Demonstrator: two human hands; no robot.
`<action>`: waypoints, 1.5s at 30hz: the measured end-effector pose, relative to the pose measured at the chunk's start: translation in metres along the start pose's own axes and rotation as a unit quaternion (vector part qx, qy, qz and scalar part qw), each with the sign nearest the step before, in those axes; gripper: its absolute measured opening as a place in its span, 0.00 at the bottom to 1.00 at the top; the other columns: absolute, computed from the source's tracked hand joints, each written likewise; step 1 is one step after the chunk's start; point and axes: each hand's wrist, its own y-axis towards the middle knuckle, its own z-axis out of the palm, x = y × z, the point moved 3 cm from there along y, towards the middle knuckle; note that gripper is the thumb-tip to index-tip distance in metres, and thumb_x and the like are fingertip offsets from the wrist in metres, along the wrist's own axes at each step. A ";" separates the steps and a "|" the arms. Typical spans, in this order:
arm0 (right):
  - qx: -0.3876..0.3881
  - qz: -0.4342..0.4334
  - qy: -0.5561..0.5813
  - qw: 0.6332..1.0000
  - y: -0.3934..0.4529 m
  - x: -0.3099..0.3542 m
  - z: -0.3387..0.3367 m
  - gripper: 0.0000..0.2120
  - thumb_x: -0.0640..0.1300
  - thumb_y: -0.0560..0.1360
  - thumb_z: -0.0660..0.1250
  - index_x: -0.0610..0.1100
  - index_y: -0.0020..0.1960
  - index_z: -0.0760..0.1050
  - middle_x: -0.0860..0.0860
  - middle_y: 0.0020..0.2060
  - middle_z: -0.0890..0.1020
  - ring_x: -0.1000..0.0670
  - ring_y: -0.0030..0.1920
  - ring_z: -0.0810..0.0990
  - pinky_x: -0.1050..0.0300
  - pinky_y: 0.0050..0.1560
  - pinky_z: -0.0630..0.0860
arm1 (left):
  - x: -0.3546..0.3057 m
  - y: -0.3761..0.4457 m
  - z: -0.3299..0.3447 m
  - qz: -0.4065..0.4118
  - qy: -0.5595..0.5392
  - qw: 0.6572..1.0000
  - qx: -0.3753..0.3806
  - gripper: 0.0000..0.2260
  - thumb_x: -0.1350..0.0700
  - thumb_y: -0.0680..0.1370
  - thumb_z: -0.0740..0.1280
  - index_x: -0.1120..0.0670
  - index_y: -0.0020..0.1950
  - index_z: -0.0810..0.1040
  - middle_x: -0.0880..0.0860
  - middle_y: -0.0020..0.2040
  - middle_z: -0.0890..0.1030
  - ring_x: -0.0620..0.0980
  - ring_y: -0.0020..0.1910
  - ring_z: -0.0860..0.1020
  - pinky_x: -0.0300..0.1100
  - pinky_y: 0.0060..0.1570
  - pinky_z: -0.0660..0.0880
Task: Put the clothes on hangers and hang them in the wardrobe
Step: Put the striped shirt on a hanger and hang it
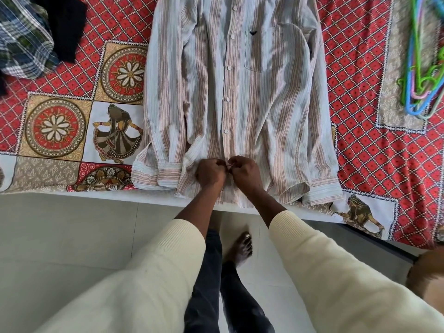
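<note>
Fingers of left hand point(210, 174) and right hand point(242, 173) pinch striped shirt point(240, 92) placket on bed point(60, 131)

Shirt point(240, 92) is lying flat across the bed point(72, 131) centre, both hands point(227, 173) pinching its placket at the near hem and occupying that spot. Open sheet is showing left of the shirt, bounded far-left by piled clothes point(31, 34). Hangers point(420, 68) are lying far right, well apart from the shirt, bare sheet between.
</note>
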 end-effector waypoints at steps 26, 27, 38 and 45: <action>0.026 0.143 0.226 0.963 -0.008 0.002 -0.010 0.04 0.34 0.77 0.67 0.36 0.47 0.82 0.47 0.35 0.81 0.54 0.33 0.77 0.66 0.29 0.73 | 0.013 -0.006 -0.004 -0.047 -0.129 0.989 0.047 0.06 0.54 0.77 0.69 0.55 0.45 0.84 0.54 0.41 0.84 0.50 0.38 0.78 0.42 0.40 0.75; 0.027 0.141 0.230 0.962 -0.009 0.003 -0.011 0.05 0.33 0.77 0.67 0.34 0.49 0.81 0.47 0.35 0.80 0.55 0.32 0.77 0.66 0.28 0.73 | 0.013 -0.007 -0.005 -0.049 -0.138 0.988 0.053 0.06 0.55 0.77 0.69 0.55 0.46 0.84 0.55 0.43 0.85 0.50 0.39 0.79 0.44 0.42 0.77; 0.020 0.193 0.240 0.951 -0.004 0.002 -0.016 0.05 0.34 0.74 0.67 0.35 0.40 0.80 0.45 0.32 0.81 0.55 0.26 0.79 0.67 0.26 0.72 | 0.012 -0.004 -0.010 -0.074 -0.175 0.979 0.073 0.05 0.58 0.76 0.72 0.51 0.41 0.84 0.51 0.41 0.85 0.53 0.44 0.84 0.46 0.47 0.80; -0.017 0.116 0.112 0.987 -0.002 0.003 -0.005 0.06 0.39 0.66 0.77 0.38 0.35 0.82 0.42 0.31 0.82 0.50 0.30 0.77 0.56 0.32 0.74 | 0.010 0.002 -0.017 -0.106 -0.172 0.975 0.096 0.05 0.58 0.77 0.70 0.55 0.42 0.83 0.54 0.40 0.85 0.51 0.40 0.82 0.42 0.38 0.80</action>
